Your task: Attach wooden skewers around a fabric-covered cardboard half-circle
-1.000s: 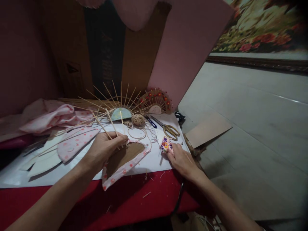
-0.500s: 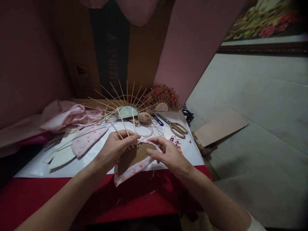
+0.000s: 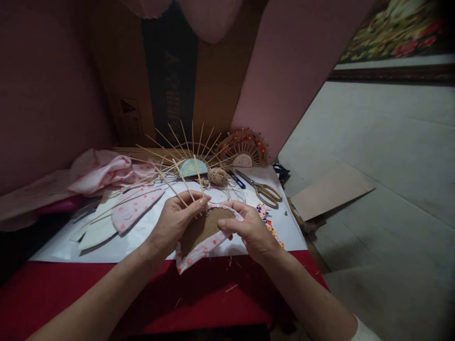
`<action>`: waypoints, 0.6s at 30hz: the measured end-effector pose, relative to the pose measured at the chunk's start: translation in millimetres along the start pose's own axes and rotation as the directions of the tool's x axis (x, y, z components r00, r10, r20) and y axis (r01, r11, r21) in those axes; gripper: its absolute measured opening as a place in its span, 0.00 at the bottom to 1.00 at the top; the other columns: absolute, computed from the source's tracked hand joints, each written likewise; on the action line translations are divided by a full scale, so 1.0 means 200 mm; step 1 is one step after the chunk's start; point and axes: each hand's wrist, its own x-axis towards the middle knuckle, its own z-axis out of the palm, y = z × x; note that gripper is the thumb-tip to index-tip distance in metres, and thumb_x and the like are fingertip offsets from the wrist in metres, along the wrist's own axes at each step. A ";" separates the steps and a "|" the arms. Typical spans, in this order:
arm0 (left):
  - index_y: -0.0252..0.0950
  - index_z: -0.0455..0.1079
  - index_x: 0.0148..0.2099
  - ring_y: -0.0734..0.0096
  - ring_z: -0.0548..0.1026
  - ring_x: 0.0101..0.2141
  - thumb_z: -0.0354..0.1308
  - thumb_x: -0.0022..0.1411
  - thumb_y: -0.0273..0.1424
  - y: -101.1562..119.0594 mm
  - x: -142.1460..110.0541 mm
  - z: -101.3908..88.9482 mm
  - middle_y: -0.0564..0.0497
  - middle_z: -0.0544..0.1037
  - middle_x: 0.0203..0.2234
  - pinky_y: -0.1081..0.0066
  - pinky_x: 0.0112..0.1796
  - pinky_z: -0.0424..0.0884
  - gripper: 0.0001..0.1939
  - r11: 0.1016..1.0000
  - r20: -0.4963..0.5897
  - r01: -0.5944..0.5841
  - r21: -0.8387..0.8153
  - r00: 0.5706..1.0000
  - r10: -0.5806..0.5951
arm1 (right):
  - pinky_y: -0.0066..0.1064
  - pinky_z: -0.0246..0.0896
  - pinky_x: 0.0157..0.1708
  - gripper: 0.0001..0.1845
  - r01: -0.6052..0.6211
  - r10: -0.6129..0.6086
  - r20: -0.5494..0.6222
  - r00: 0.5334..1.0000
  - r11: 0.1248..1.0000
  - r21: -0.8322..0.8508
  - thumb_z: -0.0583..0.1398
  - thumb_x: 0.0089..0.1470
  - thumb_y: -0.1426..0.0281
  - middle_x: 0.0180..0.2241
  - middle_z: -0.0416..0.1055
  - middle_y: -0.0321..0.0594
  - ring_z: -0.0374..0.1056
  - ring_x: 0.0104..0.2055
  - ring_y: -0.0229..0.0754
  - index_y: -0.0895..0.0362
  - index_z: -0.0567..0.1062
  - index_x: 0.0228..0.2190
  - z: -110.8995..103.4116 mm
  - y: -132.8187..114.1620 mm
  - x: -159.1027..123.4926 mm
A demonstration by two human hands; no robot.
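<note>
Between my hands, over the table's front edge, is a half-round cardboard piece (image 3: 204,230) edged with pink flowered fabric. My left hand (image 3: 176,218) is closed on its upper left rim, its thumb pressing thin wooden sticks (image 3: 185,180) against the card. Three of these sticks point up and away. My right hand (image 3: 249,227) pinches the right end of the piece, thumb on the cardboard face and fingers behind the rim. Parts of the fingers of both hands are hidden behind the piece. A fabric-covered half-round (image 3: 137,208) lies to the left of my left hand.
Behind my hands stand a stick fan with a light-blue base (image 3: 193,167) and a flower-trimmed fan (image 3: 243,147). A twine ball (image 3: 216,176), blue snips (image 3: 237,180) and gold-handled scissors (image 3: 265,192) lie nearby. Crumpled pink cloth (image 3: 110,173) lies left; a cardboard sheet (image 3: 334,192) is right, below table height.
The whole view has shifted slightly, so things appear farther right. My right thumb and fingers have closed more on the right end of the cardboard piece. My left hand keeps its hold.
</note>
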 end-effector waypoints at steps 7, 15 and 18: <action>0.34 0.69 0.33 0.78 0.69 0.22 0.62 0.52 0.36 0.01 0.00 0.00 0.54 0.73 0.22 0.79 0.24 0.62 0.11 1.000 -0.009 -0.012 -0.021 1.000 0.011 | 0.24 0.52 0.21 0.19 0.012 -0.012 0.029 0.999 1.000 0.028 0.66 0.34 0.69 0.21 0.67 0.31 0.58 0.21 0.31 0.58 0.69 0.32 0.00 -0.01 0.00; 0.34 0.70 0.32 0.77 0.70 0.21 0.63 0.49 0.37 0.03 -0.01 0.01 0.55 0.74 0.20 0.78 0.23 0.63 0.11 0.999 -0.053 0.002 -0.041 0.999 -0.004 | 0.24 0.53 0.23 0.18 0.025 -0.025 0.046 0.999 1.000 0.004 0.66 0.36 0.69 0.22 0.68 0.31 0.60 0.22 0.32 0.58 0.70 0.33 -0.01 0.00 0.01; 0.35 0.71 0.33 0.76 0.71 0.21 0.63 0.49 0.39 0.02 -0.01 0.00 0.54 0.75 0.21 0.78 0.23 0.63 0.13 0.998 -0.039 0.031 -0.053 0.999 -0.033 | 0.25 0.52 0.22 0.18 0.020 -0.020 0.048 0.999 1.000 0.014 0.66 0.36 0.69 0.21 0.67 0.31 0.59 0.21 0.32 0.58 0.70 0.33 -0.01 0.00 0.01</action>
